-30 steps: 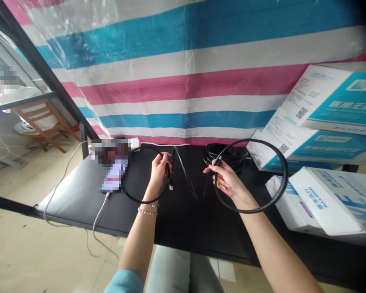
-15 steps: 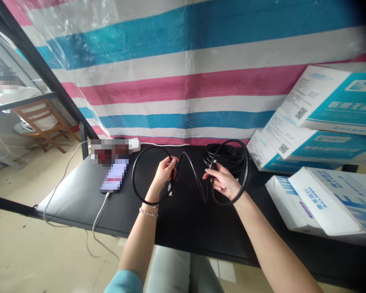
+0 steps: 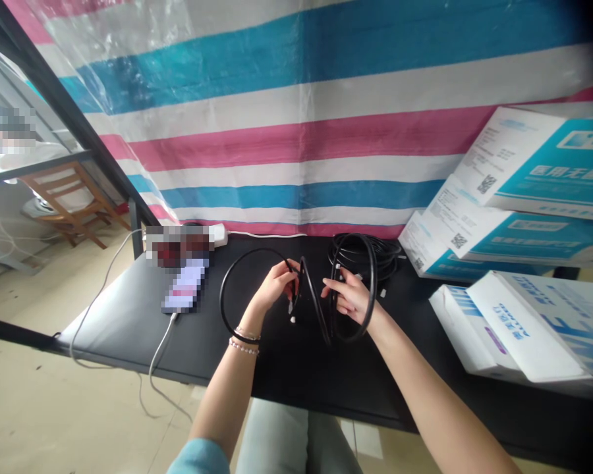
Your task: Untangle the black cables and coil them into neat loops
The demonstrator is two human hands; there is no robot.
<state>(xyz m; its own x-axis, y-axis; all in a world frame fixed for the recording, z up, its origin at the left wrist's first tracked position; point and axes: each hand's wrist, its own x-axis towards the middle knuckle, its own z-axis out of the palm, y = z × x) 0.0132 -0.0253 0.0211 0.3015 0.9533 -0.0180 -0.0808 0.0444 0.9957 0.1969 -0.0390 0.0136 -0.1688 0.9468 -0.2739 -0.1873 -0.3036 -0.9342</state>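
A black cable (image 3: 317, 299) hangs in loops between my two hands, above the black table (image 3: 296, 368). My left hand (image 3: 278, 284) is closed around one part of it, and a wide loop circles back to that wrist. A small white-tipped end dangles below those fingers. On the other side my right hand (image 3: 348, 294) grips the cable between thumb and fingers, with a second loop passing round the hand near the wrist. A small white tip shows at its fingers. Just behind it, a coil of black cable (image 3: 388, 257) lies on the table.
White and teal boxes (image 3: 538, 197) are stacked at the right, with white cartons (image 3: 524, 322) in front. A phone (image 3: 186, 283) with a white charging cable (image 3: 161, 349) lies at the left. Striped plastic sheeting (image 3: 296, 138) hangs behind. A wooden chair (image 3: 69, 197) and a person are far left.
My hands have come closer together, the right moving left and the left slightly right. The cable loops moved with them, and the right loop has grown narrower.
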